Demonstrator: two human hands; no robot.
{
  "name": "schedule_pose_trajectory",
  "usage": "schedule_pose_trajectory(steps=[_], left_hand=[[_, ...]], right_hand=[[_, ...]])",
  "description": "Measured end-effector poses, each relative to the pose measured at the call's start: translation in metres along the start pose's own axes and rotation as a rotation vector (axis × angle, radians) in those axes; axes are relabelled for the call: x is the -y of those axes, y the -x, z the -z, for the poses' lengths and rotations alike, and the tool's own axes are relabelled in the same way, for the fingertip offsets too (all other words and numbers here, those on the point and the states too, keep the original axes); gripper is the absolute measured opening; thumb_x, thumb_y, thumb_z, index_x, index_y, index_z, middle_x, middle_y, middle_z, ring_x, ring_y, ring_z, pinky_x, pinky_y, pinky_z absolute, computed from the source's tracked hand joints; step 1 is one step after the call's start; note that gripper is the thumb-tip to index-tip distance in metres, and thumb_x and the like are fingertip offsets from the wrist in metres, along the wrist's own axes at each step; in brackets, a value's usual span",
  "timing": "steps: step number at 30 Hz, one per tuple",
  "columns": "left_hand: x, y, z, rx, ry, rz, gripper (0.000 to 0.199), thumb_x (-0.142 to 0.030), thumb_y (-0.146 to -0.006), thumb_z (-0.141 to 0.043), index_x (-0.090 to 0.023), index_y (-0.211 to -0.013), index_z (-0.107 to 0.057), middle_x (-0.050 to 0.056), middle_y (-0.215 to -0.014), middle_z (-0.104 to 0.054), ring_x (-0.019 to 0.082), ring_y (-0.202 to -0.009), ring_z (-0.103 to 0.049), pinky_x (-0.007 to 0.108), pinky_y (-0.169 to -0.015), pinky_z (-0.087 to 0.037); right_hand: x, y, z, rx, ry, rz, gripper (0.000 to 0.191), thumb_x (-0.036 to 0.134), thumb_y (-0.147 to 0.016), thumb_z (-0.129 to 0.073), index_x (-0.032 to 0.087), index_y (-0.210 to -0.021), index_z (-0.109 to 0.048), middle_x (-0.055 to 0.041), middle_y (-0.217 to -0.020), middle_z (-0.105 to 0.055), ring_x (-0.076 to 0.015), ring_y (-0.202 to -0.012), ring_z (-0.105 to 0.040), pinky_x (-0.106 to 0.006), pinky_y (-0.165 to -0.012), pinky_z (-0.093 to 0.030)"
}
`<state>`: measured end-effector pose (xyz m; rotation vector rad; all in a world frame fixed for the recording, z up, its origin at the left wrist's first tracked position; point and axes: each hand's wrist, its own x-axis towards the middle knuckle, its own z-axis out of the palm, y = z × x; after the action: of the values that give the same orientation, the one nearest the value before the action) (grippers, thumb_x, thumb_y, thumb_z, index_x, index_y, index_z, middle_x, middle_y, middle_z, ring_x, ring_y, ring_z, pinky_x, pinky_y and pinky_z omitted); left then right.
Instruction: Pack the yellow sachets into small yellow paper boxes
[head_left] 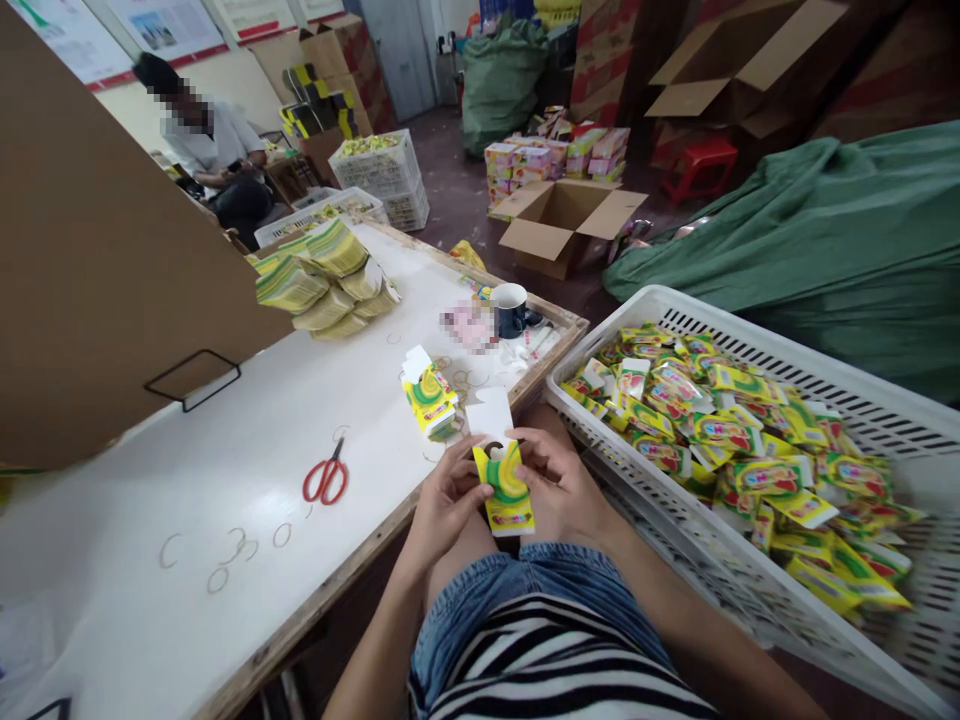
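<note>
Partly behind thumbs (477, 496), yellow carton (508, 490)

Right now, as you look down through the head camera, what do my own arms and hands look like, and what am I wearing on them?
Your left hand and right hand are ungloved, and both forearms are bare, with no sleeves in view. Below them show a black-and-white striped top and blue denim shorts.

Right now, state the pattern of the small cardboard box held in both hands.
The cardboard box is yellow with curved green bands, best seen in the head view.
</note>
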<state>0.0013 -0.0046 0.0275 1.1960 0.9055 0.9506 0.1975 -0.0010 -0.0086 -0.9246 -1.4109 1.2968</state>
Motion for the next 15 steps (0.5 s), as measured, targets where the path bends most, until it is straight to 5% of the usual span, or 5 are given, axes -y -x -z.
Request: schedule_pose_trajectory(steps=[3, 7, 11, 13, 15], left_hand=[[-0.0037, 0.0024, 0.0, 0.066, 0.043, 0.068, 0.047, -0.023, -0.078, -0.08, -0.021, -0.117, -0.053, 0.005, -0.097, -0.073, 0.019, -0.086, -0.072, 0.027, -0.076, -0.056], [0.0001, 0.0035, -0.0029, 0.077, 0.073, 0.111, 0.046, -0.023, -0.077, -0.081, -0.022, -0.112, -0.051, 0.003, -0.094, -0.072, 0.016, -0.079, -0.071, 0.025, -0.071, -0.055], [0.0041, 0.0026, -0.0048, 0.064, 0.069, 0.087, 0.075, -0.026, -0.081, -0.078, -0.029, -0.14, -0.032, 0.005, -0.1, -0.073, 0.019, -0.084, -0.073, 0.029, -0.074, -0.057], [0.0052, 0.0016, -0.0044, 0.076, 0.038, 0.079, 0.072, -0.027, -0.081, -0.077, -0.026, -0.141, -0.036, 0.007, -0.104, -0.073, 0.021, -0.088, -0.073, 0.03, -0.076, -0.058], [0.0062, 0.0005, -0.0035, 0.066, -0.016, 0.074, 0.059, -0.028, -0.081, -0.076, -0.022, -0.132, -0.048, 0.009, -0.107, -0.073, 0.021, -0.091, -0.072, 0.029, -0.077, -0.058]], right_hand=[[0.0024, -0.0028, 0.0079, 0.09, 0.021, -0.017, 0.024, 0.041, -0.096, -0.057, 0.022, -0.11, -0.061, -0.0008, -0.085, -0.065, -0.0158, -0.075, -0.061, -0.026, -0.067, -0.049], [0.0065, -0.0075, 0.0086, 0.013, 0.129, 0.055, 0.024, 0.038, -0.097, -0.056, 0.019, -0.085, -0.065, -0.0026, -0.083, -0.063, -0.0165, -0.078, -0.06, -0.026, -0.07, -0.047], [0.002, -0.0088, 0.0041, -0.118, 0.065, 0.056, 0.022, 0.038, -0.094, -0.061, 0.022, -0.108, -0.064, -0.0048, -0.094, -0.066, -0.0178, -0.083, -0.062, -0.028, -0.074, -0.05], [-0.0001, -0.0085, 0.0047, -0.138, 0.047, 0.043, 0.033, 0.041, -0.093, -0.062, 0.023, -0.12, -0.061, -0.0057, -0.097, -0.067, -0.0188, -0.085, -0.063, -0.03, -0.075, -0.051], [0.0007, -0.0084, 0.0081, -0.127, 0.095, 0.089, 0.031, 0.047, -0.094, -0.059, 0.022, -0.111, -0.068, -0.0075, -0.099, -0.067, -0.0215, -0.093, -0.062, -0.033, -0.082, -0.05]])
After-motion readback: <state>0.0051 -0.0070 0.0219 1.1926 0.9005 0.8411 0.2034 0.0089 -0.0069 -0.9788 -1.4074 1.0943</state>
